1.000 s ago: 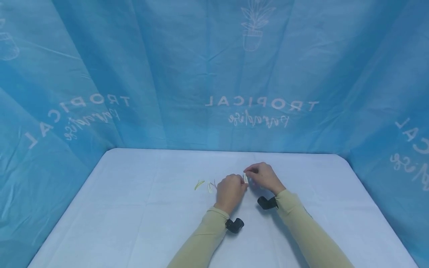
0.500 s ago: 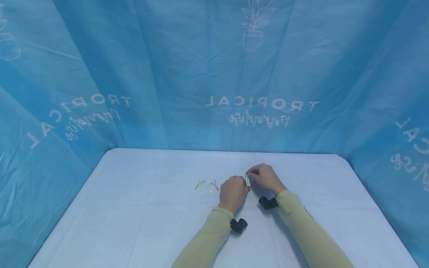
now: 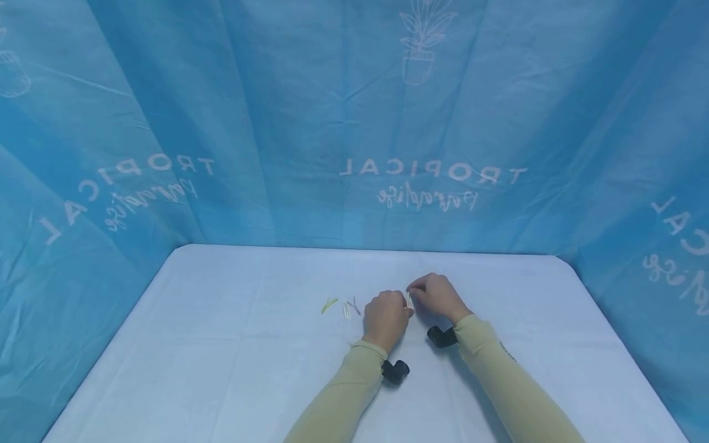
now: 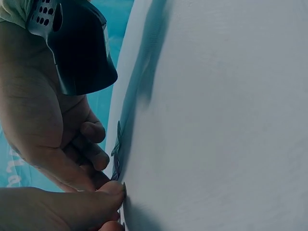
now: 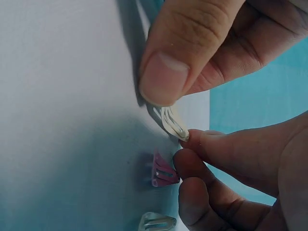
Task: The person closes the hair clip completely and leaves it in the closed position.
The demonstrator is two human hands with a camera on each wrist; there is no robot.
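A cream snap hair clip (image 3: 409, 300) is held between the two hands, to the right of the table's middle. Seen in the right wrist view, the thumb of my right hand (image 3: 440, 296) covers one end of the hair clip (image 5: 172, 122), pinching it. Fingertips of my left hand (image 3: 386, 319) pinch its other end. To the left lie a pinkish-purple hair clip (image 3: 354, 306), another cream hair clip (image 3: 346, 311) and a yellow hair clip (image 3: 329, 306). The yellow and pinkish ones look splayed into two arms. In the left wrist view, fingers mostly hide the held clip.
A white cloth (image 3: 221, 369) covers the table. Blue printed curtains (image 3: 299, 123) stand behind it and along both sides. Black wrist cameras (image 3: 396, 373) jut from both sleeves, close to each other over the table.
Both hands have shifted slightly right and nearer together with the cream clip between them; over the last half second they barely move. The loose clips stay where they are.
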